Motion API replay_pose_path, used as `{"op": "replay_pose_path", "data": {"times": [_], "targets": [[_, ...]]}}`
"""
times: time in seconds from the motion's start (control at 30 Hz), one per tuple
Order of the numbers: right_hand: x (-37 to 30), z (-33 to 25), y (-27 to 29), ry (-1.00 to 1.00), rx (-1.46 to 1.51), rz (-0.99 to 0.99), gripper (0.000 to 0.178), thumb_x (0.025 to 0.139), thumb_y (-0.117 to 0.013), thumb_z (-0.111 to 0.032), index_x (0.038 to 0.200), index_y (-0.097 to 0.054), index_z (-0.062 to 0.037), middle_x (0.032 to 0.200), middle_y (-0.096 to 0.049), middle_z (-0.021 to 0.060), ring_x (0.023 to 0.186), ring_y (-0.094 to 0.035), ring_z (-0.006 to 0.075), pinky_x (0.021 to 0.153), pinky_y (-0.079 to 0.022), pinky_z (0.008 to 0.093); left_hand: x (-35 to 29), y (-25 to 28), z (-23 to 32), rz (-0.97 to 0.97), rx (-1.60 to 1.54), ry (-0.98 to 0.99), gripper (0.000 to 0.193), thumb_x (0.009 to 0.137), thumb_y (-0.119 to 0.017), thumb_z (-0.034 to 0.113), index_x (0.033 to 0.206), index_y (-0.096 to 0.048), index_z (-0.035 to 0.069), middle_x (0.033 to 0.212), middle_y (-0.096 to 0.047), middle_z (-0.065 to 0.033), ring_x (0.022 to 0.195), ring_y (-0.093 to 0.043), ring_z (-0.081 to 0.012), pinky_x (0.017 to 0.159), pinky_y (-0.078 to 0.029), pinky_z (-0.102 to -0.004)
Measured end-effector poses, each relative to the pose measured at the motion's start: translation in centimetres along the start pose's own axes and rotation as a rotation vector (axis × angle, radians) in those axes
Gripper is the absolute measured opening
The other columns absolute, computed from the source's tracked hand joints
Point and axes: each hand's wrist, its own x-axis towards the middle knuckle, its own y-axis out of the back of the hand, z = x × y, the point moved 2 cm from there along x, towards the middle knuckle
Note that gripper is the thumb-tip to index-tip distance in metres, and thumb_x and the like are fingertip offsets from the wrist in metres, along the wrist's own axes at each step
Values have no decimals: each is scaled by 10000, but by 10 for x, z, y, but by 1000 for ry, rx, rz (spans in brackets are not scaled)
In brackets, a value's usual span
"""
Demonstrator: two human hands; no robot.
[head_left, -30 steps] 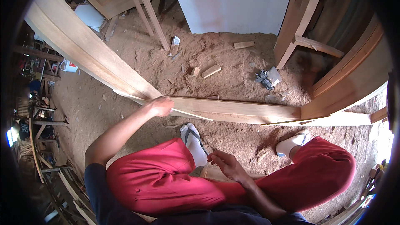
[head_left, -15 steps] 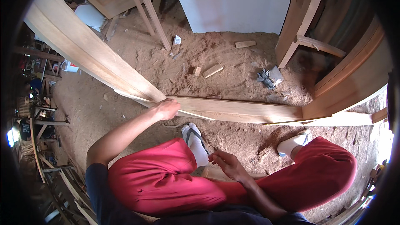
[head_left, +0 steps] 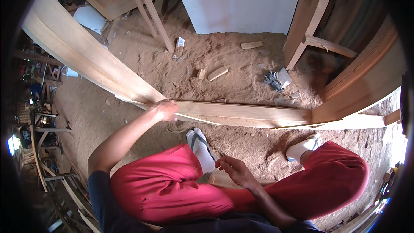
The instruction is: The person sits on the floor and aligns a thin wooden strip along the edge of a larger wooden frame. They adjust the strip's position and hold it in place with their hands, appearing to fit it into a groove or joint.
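Observation:
My left hand (head_left: 165, 110) is closed over the corner where a long wooden board (head_left: 92, 54) meets a wooden crosspiece (head_left: 246, 111). A thin pale strip (head_left: 199, 119) runs out from beneath that hand along the crosspiece's near edge. At the right, another long board (head_left: 362, 75) joins the crosspiece, so the three make a frame. My right hand (head_left: 236, 171) hovers above my lap with its fingers curled and pinched together. Whatever lies between those fingertips, if anything, is too small to make out.
Sawdust-covered ground carries small wood offcuts (head_left: 217, 73), crumpled dark plastic (head_left: 273, 81) and a wood piece (head_left: 251, 45). A pale panel (head_left: 239, 4) stands at the far side beside upright timbers (head_left: 148, 8). My feet, in sandals (head_left: 198, 140), rest just nearside of the crosspiece.
My left hand and the frame corner beneath it have shifted slightly left, the hand a little more than the wood. My right hand stays curled in about the same place.

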Motion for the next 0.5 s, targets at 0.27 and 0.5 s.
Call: {"op": "replay_pose_path", "data": {"times": [0.27, 0.5], "targets": [[0, 3, 1, -10, 22, -6, 276, 1124, -543, -204, 1197, -689, 18, 1092, -721, 90, 1056, -679, 163, 953, -550, 327, -12, 43, 1, -148, 28, 152, 358, 821, -864, 225, 1041, -759, -37, 1007, -768, -238, 1036, -742, -401, 944, -589, -481], [-4, 5, -2, -39, 38, -7, 310, 1099, -544, -244, 1216, -706, -7, 1113, -741, 131, 1067, -693, 232, 957, -524, 363, -32, 29, -7, -131, 34, 207, 253, 829, -828, 142, 1026, -786, -11, 1034, -783, -200, 1033, -761, -342, 924, -611, -432]]}}
